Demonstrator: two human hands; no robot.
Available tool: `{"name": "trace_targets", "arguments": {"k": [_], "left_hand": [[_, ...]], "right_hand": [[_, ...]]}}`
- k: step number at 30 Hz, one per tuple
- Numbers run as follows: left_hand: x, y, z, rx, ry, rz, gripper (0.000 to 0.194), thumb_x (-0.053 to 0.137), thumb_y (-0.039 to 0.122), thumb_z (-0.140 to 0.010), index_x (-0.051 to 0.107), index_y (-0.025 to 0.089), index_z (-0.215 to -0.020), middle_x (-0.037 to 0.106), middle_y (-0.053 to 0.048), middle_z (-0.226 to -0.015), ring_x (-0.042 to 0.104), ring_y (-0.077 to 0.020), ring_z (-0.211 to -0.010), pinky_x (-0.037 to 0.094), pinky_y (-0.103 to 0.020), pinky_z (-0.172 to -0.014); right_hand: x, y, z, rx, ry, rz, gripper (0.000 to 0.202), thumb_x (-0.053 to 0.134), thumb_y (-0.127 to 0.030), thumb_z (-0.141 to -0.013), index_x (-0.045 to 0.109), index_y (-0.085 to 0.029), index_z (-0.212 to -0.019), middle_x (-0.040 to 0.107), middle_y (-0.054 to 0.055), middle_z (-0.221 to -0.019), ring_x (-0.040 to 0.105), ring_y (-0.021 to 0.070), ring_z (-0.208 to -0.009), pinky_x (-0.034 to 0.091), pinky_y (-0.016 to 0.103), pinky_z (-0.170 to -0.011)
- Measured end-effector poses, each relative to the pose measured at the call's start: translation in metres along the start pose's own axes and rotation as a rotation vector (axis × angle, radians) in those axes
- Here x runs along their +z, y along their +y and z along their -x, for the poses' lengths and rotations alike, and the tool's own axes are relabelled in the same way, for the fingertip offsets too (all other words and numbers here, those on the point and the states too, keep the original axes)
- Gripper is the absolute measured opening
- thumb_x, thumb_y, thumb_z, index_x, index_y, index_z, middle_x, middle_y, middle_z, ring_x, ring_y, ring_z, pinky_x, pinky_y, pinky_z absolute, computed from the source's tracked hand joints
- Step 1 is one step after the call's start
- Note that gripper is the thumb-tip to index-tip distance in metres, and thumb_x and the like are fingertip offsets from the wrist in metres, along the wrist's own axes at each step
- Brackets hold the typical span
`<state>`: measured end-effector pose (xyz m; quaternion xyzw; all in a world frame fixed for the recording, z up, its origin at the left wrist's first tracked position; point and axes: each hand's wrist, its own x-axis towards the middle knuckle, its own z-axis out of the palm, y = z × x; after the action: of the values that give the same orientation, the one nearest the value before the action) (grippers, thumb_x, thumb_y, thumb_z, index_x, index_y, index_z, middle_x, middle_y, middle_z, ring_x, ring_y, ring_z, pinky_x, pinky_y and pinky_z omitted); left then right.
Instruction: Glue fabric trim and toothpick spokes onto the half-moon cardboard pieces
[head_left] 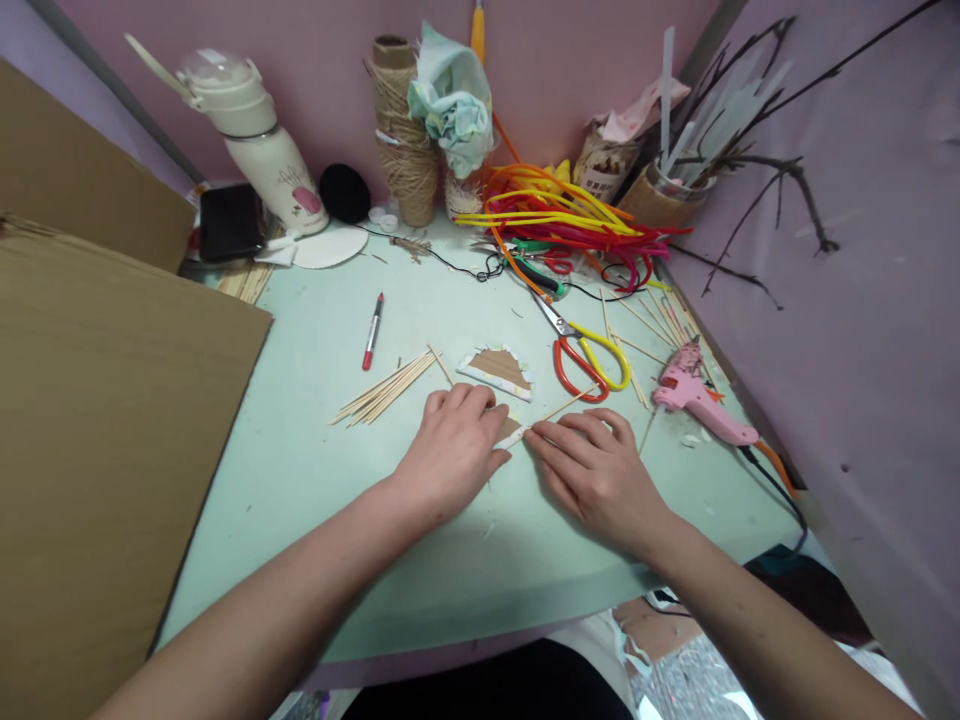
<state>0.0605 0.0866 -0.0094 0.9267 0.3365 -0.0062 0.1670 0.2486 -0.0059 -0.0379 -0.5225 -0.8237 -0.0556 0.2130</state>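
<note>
My left hand [457, 445] lies over a small cardboard piece [510, 432] with a pale fabric edge, holding it to the table with curled fingers and thumb. Most of that piece is hidden under the hand. At its right corner, the fingertips of my right hand [592, 460] press together on a thin wooden stick [566, 404] slanting up to the right. The right thumb is mostly hidden. Just beyond the hands is a half-round cardboard piece [496, 370] edged with patterned fabric. Scissors [583, 360] with red and yellow handles lie with blades slightly apart, near the stick's far end.
Loose wooden sticks [386, 390] and a red marker [373, 332] lie to the left. A pink glue gun [705, 405] rests at right. Behind are pipe cleaners [577, 215], twine [405, 130], a white bottle [277, 165] and branches [806, 190]. Large cardboard [112, 430] stands at left.
</note>
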Motion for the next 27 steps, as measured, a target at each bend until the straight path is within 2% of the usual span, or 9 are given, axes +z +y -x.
{"name": "trace_targets", "arguments": {"k": [20,27], "left_hand": [[0.0003,-0.0011,0.0001,0.014,0.004,-0.002,0.030,0.064,0.032,-0.090,0.061,0.017,-0.115,0.058,-0.009,-0.114,0.048,-0.0277,-0.112,0.035,-0.043,-0.091],[-0.0005,-0.0008,0.0004,0.020,0.011,0.002,0.029,0.062,0.031,-0.091,0.060,0.017,-0.116,0.058,-0.009,-0.115,0.048,-0.0280,-0.112,0.035,-0.043,-0.092]], "right_hand": [[0.0007,-0.0008,0.0016,0.005,0.004,0.028,0.023,0.060,-0.015,-0.092,0.066,-0.017,-0.114,0.075,0.004,-0.111,0.059,0.0223,-0.098,0.036,0.043,-0.090],[0.0017,-0.0010,0.0020,0.019,0.013,0.005,0.029,0.060,-0.014,-0.090,0.066,-0.020,-0.118,0.074,0.004,-0.112,0.060,0.0224,-0.099,0.036,0.044,-0.090]]}}
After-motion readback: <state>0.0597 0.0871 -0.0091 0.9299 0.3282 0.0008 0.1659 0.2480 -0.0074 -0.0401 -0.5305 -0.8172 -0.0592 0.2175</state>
